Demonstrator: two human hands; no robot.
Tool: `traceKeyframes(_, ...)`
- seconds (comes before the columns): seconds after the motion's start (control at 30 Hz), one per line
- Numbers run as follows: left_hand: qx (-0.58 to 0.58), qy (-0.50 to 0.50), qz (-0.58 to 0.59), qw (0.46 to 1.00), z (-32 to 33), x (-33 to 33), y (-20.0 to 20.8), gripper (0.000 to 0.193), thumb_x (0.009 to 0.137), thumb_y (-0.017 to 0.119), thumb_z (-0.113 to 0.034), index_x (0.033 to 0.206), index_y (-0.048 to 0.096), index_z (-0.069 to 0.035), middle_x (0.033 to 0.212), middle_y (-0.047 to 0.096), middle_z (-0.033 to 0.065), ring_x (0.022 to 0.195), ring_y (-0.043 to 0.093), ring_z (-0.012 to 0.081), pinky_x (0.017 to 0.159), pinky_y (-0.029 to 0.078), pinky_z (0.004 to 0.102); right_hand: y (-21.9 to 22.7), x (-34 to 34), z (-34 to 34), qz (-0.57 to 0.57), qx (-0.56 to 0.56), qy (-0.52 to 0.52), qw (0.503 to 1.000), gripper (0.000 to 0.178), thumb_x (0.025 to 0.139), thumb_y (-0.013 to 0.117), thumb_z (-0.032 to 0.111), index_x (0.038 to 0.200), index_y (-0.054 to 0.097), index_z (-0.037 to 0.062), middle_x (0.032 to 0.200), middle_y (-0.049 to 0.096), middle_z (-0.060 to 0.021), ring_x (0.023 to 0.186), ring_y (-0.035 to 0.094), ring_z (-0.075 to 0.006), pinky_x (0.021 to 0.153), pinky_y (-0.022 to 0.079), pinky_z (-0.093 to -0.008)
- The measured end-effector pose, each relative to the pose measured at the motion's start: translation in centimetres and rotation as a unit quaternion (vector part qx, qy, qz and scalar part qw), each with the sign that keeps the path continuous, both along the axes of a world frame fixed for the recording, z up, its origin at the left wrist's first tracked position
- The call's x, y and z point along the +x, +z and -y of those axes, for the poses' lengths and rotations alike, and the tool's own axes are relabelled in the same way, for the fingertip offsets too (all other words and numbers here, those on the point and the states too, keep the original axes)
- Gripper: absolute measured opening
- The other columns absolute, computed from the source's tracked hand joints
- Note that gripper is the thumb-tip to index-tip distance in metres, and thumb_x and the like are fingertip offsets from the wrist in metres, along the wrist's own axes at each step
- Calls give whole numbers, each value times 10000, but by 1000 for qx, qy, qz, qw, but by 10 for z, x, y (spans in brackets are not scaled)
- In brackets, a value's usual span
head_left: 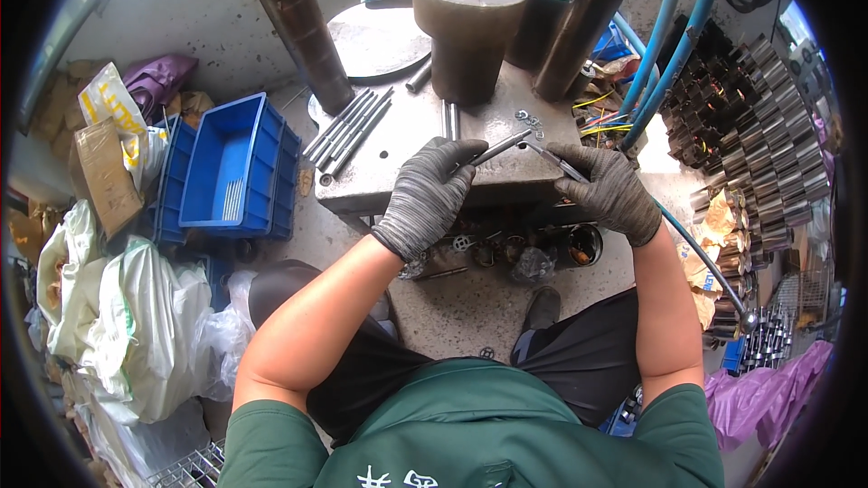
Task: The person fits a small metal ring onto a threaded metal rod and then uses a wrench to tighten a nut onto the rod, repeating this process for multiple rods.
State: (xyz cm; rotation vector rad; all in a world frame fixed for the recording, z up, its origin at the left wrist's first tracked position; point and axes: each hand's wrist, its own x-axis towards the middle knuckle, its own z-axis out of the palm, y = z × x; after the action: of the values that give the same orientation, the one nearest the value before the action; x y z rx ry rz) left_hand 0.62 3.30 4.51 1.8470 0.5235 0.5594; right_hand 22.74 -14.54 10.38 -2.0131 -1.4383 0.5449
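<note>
Steel rod [502, 146] clamped in left hand [432, 192], rod 2 [553, 161] in right hand [611, 190], tips converging over bench [380, 183] front edge.

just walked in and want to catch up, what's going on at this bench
A seated person in grey knit gloves works at a grey metal press table. The left hand grips a slim metal rod and the right hand grips a second slim metal rod, their tips close together over the table's front edge. More loose steel rods lie on the table to the left, beside stacked blue plastic bins. Stacked metal gears stand at the right.
</note>
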Motion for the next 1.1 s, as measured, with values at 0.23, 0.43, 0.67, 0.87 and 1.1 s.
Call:
traceKeyframes(0.23, -119, -90, 18, 989, 3, -1, 12, 351, 1040, 572, -53, 1379, 663, -57, 976, 714, 30, 878, 650, 103, 820, 548, 250, -1, -5, 2, -61, -25, 84, 994, 495, 844, 776, 155, 1308, 691, 7, 1102, 766, -194, 1026, 740, -264, 927, 561, -383)
traceKeyframes(0.43, -257, -104, -53, 959, -2, -6, 17, 309, 1071, 580, -184, 1343, 695, -92, 771, 674, 21, 617, 589, 54, 587, 528, 225, 5, -19, -4, -41, -57, 108, 992, 497, 843, 772, 145, 1309, 681, -1, 1112, 759, -195, 1050, 732, -267, 956, 557, -376)
traceKeyframes(0.67, -271, -94, -66, 956, -3, -4, 14, 313, 1064, 597, -194, 1316, 689, -32, 775, 668, 10, 604, 593, 65, 579, 527, 225, 4, -20, -4, -57, -52, 123, 989, 491, 835, 760, 124, 1304, 681, 0, 1071, 755, -188, 992, 736, -262, 920, 567, -374)
traceKeyframes(0.87, -363, -115, -10, 925, -4, -4, 13, 311, 1045, 614, -160, 1303, 680, 0, 861, 700, 25, 627, 615, 74, 579, 536, 225, -8, -15, -2, -26, -18, 136, 990, 487, 844, 750, 118, 1314, 677, 14, 1056, 753, -178, 965, 735, -240, 887, 576, -363)
traceKeyframes(1.1, -439, -116, 24, 891, -7, -3, 5, 348, 1037, 616, -160, 1335, 635, 18, 913, 720, 72, 632, 642, 94, 544, 527, 205, -8, -22, -3, -108, -53, 101, 988, 514, 897, 740, 112, 1395, 638, 32, 1072, 740, -104, 941, 682, -143, 852, 579, -344)
